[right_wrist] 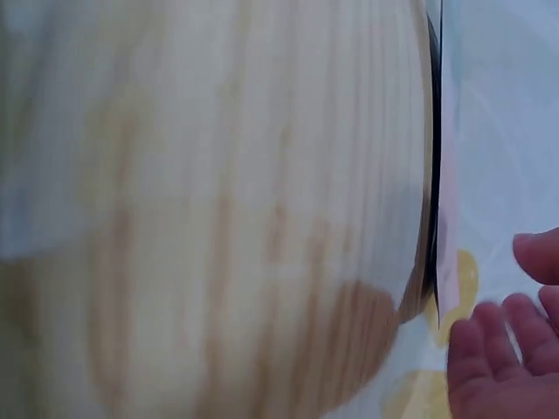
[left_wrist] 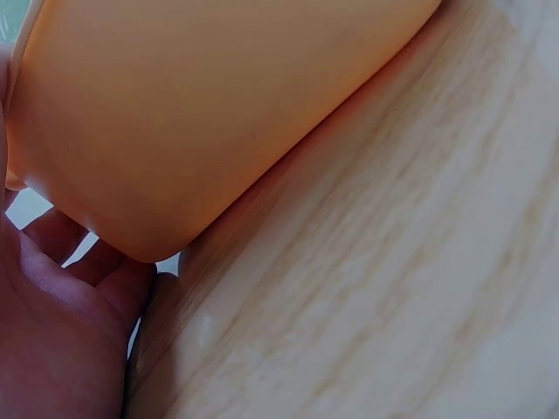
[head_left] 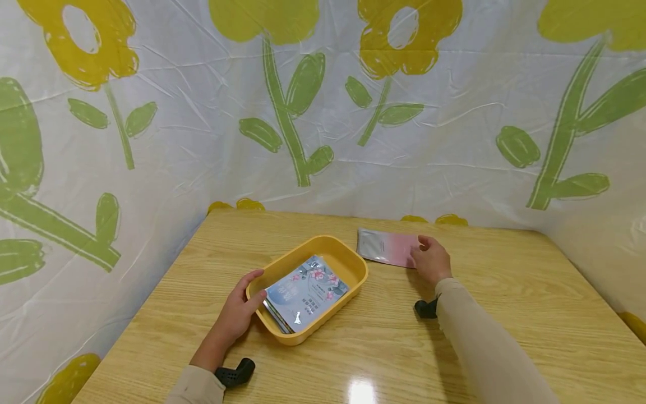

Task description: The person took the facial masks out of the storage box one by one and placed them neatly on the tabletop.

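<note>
A yellow plastic bin (head_left: 356,269) sits at an angle on the table, holding a small stack of flat sachets; the top one (head_left: 307,294) is pale blue-grey with pink blossoms. My left hand (head_left: 239,306) grips the bin's near-left end, thumb over the rim and fingers along the outer wall. In the left wrist view those fingers curve under the bin's corner. Beyond the bin, to the right, lies a flat silver-and-pink sachet (head_left: 386,247). My right hand (head_left: 434,262) is at its pink end, fingers loosely bent. In the right wrist view, the fingertips are close beside the sachet's edge (right_wrist: 448,236).
The wood-grain table (head_left: 504,314) runs back to a white fabric backdrop (head_left: 192,140) printed with yellow flowers and green stems. The backdrop also closes in both sides. Each wrist wears a black device (head_left: 236,373).
</note>
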Motion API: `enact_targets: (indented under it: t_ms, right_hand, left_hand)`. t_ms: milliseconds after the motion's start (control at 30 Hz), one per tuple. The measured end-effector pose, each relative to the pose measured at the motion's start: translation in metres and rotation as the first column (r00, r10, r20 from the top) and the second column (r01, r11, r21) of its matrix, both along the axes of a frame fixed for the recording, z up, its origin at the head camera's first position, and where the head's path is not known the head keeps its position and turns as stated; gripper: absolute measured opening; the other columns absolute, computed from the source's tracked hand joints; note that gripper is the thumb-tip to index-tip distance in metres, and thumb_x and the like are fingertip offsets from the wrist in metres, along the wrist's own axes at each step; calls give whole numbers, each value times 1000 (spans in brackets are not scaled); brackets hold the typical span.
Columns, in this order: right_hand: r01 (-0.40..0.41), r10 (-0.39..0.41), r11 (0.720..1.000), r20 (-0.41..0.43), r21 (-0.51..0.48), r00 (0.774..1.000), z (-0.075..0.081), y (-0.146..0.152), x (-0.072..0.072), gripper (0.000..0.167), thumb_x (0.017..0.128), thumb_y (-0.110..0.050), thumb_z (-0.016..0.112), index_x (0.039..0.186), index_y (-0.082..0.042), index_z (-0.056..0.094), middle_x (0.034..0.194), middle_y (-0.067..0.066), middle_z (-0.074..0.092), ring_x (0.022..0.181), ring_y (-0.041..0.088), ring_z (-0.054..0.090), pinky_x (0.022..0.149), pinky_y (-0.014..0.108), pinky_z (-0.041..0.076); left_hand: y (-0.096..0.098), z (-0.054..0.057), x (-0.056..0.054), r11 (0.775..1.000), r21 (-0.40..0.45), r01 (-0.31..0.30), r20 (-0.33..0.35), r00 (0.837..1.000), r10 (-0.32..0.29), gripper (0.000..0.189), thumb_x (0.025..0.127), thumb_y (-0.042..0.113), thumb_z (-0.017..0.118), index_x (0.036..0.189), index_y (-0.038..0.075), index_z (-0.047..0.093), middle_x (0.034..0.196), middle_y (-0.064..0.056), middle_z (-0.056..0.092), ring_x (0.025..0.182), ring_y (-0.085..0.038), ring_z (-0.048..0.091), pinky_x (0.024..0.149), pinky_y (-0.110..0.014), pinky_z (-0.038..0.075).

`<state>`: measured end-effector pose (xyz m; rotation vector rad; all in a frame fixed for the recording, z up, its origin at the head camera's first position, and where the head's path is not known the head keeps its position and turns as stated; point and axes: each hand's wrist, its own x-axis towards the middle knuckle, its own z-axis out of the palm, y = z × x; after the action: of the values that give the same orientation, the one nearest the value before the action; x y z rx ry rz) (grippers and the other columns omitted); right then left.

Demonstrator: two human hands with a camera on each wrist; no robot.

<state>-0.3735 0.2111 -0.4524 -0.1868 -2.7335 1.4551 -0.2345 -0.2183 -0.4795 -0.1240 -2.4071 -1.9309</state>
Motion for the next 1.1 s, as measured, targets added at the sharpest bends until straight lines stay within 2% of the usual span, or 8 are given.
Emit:
enact_targets:
  t_ms: [133,267,333,400,633,833,1100]
  right_hand:
    - [-45,41,994,-39,-97,998,0,-3,1,54,102,-15,54,151,2,37,149,24,43,134,39,44,107,47,42]
    - [-117,103,974,-80,-194,992,0,-9,1,52,101,-10,56,149,3,40,148,23,45,133,37,46,95,28,51]
    - [-169,146,959,-111,-227,983,2,-15,1,52,101,-8,57,148,5,41,147,24,46,133,37,47,88,18,50]
    - [-223,191,942,-145,-251,971,6,-22,2,51,100,-6,57,147,6,41,146,25,46,133,37,48,87,15,50]
    - [-388,332,866,-217,-316,918,23,-50,6,50,99,-2,60,145,8,43,145,29,46,131,40,50,96,26,50]
    - [-464,405,840,-243,-282,881,29,-67,11,49,98,-5,62,143,7,46,141,29,50,127,40,53,98,32,50]
    - [-520,478,820,-213,-239,852,40,-94,21,45,97,-8,66,139,3,53,137,24,55,122,36,58,97,42,52]
  left_hand:
    - [-1,-1,0,1000,6,6,-6,1000,-6,50,103,16,56,149,9,41,156,-20,34,138,-37,41,106,-39,43]
    - [-2,-1,1,1000,15,25,-16,1000,-25,51,103,16,56,150,9,40,154,-21,35,133,-37,46,102,-33,47]
    - [-2,-1,1,999,12,29,-21,999,-29,51,103,16,56,150,8,39,154,-21,34,133,-37,47,101,-31,47]
    - [-2,-1,0,1000,9,29,-20,999,-29,51,103,16,56,151,8,39,155,-21,34,133,-37,46,101,-31,46]
    - [-1,2,1,1000,0,19,-13,1000,-19,51,103,16,56,150,9,39,156,-20,32,137,-36,43,105,-36,43]
    - [-1,2,1,1000,-5,20,-11,1000,-20,52,103,16,56,151,7,38,157,-21,31,139,-37,39,108,-41,41]
    - [-1,4,3,1000,1,16,-1,1000,-16,51,103,17,56,150,8,39,157,-20,31,139,-36,39,109,-44,40]
